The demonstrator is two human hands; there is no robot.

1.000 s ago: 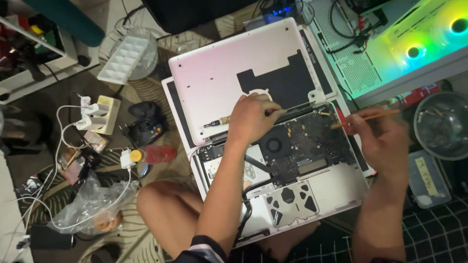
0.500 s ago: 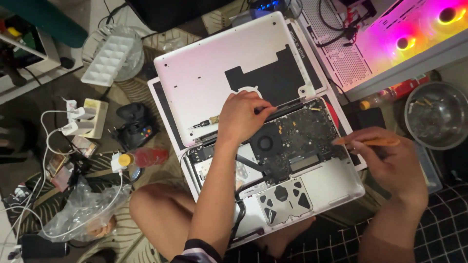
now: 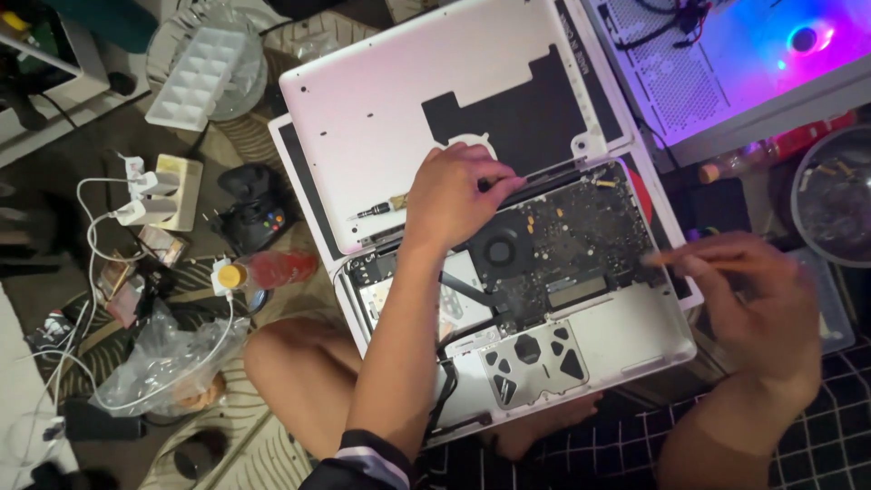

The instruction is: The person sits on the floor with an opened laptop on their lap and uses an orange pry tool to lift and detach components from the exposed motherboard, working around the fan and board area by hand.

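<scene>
An opened white laptop (image 3: 626,331) lies on my lap with its dark logic board (image 3: 572,227) and round fan (image 3: 499,249) exposed. My left hand (image 3: 458,195) rests at the hinge edge above the fan, fingertips pinched on a thin dark strip (image 3: 544,172) there. My right hand (image 3: 753,299) is blurred at the laptop's right edge and holds a thin orange-brown tool (image 3: 671,257) pointing left toward the board. The removed white bottom cover (image 3: 390,109) lies behind, with a small screwdriver (image 3: 376,210) on it.
On the left floor are an ice cube tray (image 3: 195,73), a power strip with chargers (image 3: 168,191), a game controller (image 3: 249,213), a red bottle (image 3: 272,268) and a plastic bag (image 3: 163,358). At the right stand a lit computer case (image 3: 726,63) and a metal bowl (image 3: 830,195).
My right hand with the tool has dropped from the board's upper right to the laptop's right edge. My left hand stays at the hinge. The case light went from green to blue.
</scene>
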